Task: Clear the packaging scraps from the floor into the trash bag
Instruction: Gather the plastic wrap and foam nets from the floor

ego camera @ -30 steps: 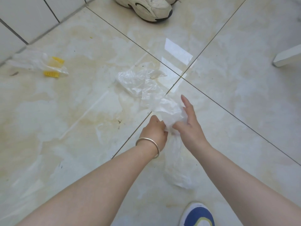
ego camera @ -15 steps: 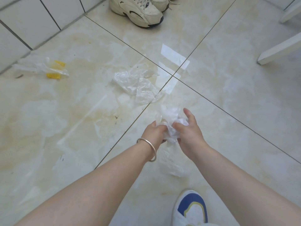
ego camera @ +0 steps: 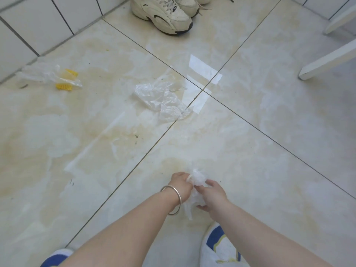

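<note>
A crumpled piece of clear plastic wrap (ego camera: 197, 178) is bunched between both my hands above the floor. My left hand (ego camera: 181, 185), with a silver bangle on the wrist, grips its left side, and my right hand (ego camera: 211, 195) grips the lower right part; a tail of the plastic hangs down between them. A second clear plastic scrap (ego camera: 161, 99) lies flat on the tiled floor, farther out near the crossing of the tile joints. A third clear wrapper with yellow comb-like pieces (ego camera: 55, 79) lies at the far left by the wall. No trash bag is in view.
A pair of cream sneakers (ego camera: 165, 14) stands at the top by the tiled wall (ego camera: 38, 22). White furniture legs (ego camera: 327, 60) slant in at the upper right. My blue-and-white shoes (ego camera: 219, 245) are at the bottom edge.
Both hands pulled the gathered plastic off the floor and back toward me, crumpling it smaller. The view rose and widened, so the scrap on the floor now lies farther from my hands.
</note>
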